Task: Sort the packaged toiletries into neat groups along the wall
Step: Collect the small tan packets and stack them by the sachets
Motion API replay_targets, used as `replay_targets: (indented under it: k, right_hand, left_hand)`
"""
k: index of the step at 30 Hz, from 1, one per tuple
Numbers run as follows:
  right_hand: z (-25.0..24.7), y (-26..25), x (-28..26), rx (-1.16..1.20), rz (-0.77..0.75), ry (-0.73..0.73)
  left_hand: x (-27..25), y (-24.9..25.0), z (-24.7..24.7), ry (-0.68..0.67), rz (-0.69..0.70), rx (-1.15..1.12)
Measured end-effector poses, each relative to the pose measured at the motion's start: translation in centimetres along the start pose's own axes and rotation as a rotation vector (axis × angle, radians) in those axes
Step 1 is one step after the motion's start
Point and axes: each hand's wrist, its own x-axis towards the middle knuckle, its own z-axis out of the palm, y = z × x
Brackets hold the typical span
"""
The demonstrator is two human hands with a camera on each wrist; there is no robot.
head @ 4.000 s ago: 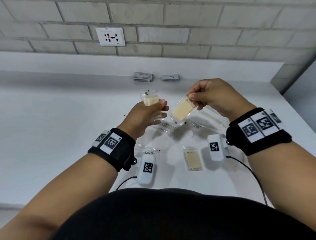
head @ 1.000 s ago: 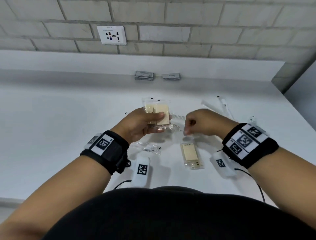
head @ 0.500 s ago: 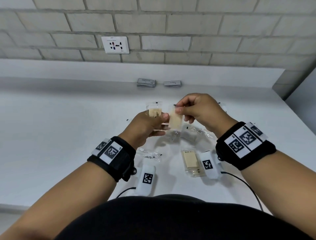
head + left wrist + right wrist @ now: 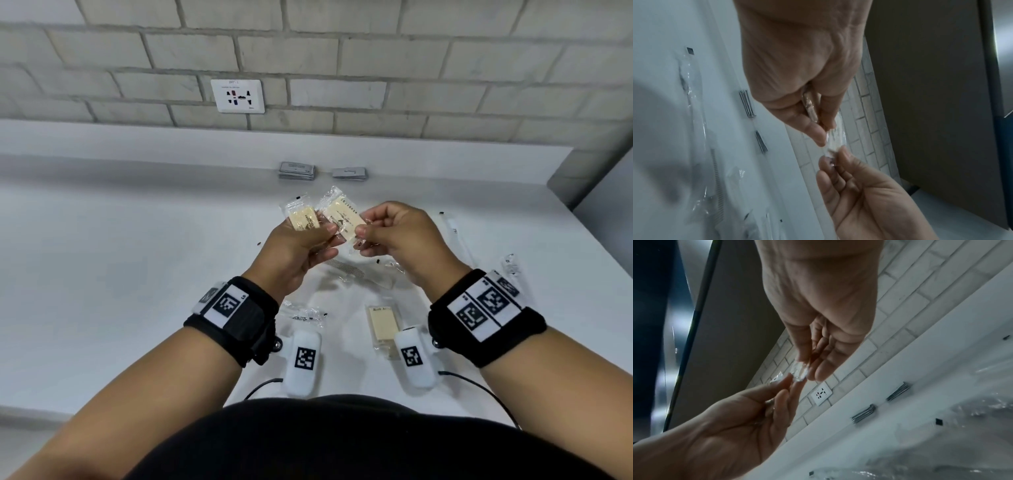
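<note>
Both hands are raised above the white counter (image 4: 137,274). My left hand (image 4: 325,233) pinches a clear-wrapped cream soap packet (image 4: 303,219) between thumb and fingers. A second soap packet (image 4: 340,216) leans against it, and my right hand (image 4: 361,224) pinches its right edge. In the left wrist view my left hand (image 4: 823,129) grips the packets edge-on, with the right hand's fingertips (image 4: 844,154) on the wrapper (image 4: 835,141). In the right wrist view my right hand (image 4: 809,368) holds the crinkled wrapper (image 4: 799,371) against the left hand's fingertips (image 4: 791,381).
Another soap packet (image 4: 383,323), a wrapped comb (image 4: 346,270), a small clear packet (image 4: 305,313) and wrapped toothbrushes (image 4: 455,233) lie on the counter below and to the right of my hands. Two stacks of grey sachets (image 4: 296,170) sit against the wall ledge under a socket (image 4: 237,96).
My right hand rose from the counter with a soap packet and brought it against the soap held in my left hand. Both hands have lifted slightly.
</note>
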Motion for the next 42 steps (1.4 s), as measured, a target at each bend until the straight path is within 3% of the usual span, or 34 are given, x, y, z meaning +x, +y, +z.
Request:
replay_targets:
  k: [3, 6, 10, 14, 17, 20, 24, 27, 29, 35, 42]
  right_hand:
    - [-0.4, -0.5, 0.4, -0.042, -0.035, 0.051]
    - [-2.2, -2.1, 0.5, 0.121, -0.033, -0.055]
    - [-4.0, -3.7, 0.9, -0.262, -0.005, -0.216]
    - [-4.0, -4.2, 0.8, -0.271, 0.025, -0.244]
    - [-3.4, -4.0, 0.8, -0.33, -0.058, -0.185]
    - [-2.6, -3.2, 0.3, -0.402, -0.236, -0.14]
    - [-2.5, -1.6, -0.7, -0.529, -0.297, -0.146]
    - [-2.6, -0.6, -0.5, -0.269, -0.162, -0.072]
    - [-2.1, -0.5, -0.6, -0.112, -0.052, -0.111]
    - [-1.2, -1.3, -0.8, 0.132, 0.116, -0.13]
    - [-1.6, -1.3, -0.6, -0.035, 0.062, -0.158]
  left_hand:
    - [0.0, 0.0, -0.1, -0.004, 0.005, -0.011]
    - [0.1, 0.3, -0.9, 0.042, -0.01, -0.045]
    - [-0.1, 0.2, -1.2, 0.025, -0.106, -0.008]
    - [-0.6, 0.1, 0.0, 0.018, -0.204, 0.051]
    - [-0.8, 0.2, 0.2, -0.025, -0.325, 0.143]
    - [-0.8, 0.4, 0.1, -0.068, -0.391, 0.097]
    - [-0.6, 0.5, -0.2, 0.014, -0.255, 0.043]
    - [-0.2, 0.0, -0.3, 0.021, -0.105, 0.134]
    - [-0.2, -0.3, 0.1, 0.021, -0.042, 0.168]
    - [-0.3, -0.3, 1.1, 0.068, 0.108, 0.255]
    - [-0.6, -0.4, 1.2, 0.024, 0.135, 0.354]
